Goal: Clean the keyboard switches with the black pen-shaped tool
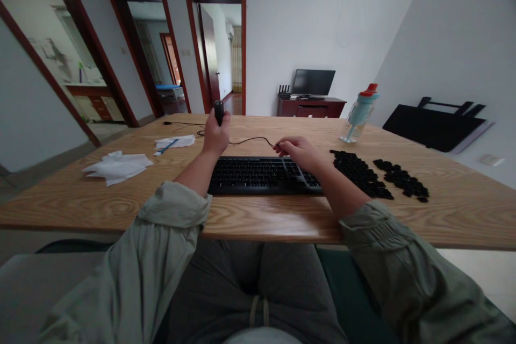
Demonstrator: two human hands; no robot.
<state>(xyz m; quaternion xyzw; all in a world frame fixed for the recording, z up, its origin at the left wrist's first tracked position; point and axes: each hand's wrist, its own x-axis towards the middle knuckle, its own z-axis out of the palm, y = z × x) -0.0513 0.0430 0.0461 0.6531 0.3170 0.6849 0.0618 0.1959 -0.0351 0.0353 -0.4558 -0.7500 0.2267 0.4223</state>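
A small dark handle (218, 112) is held upright in the closed left hand (215, 137), at twelve o'clock of the keyboard (262, 176). The black cable (250, 141) is pinched by the right hand (298, 151), at three o'clock from the left; its length runs nine-to-three between them.

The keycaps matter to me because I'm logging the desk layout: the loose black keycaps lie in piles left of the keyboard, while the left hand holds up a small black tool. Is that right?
Not quite. The head view shows the loose black keycaps lying right of the keyboard, not left. The left hand does hold up a small black tool.
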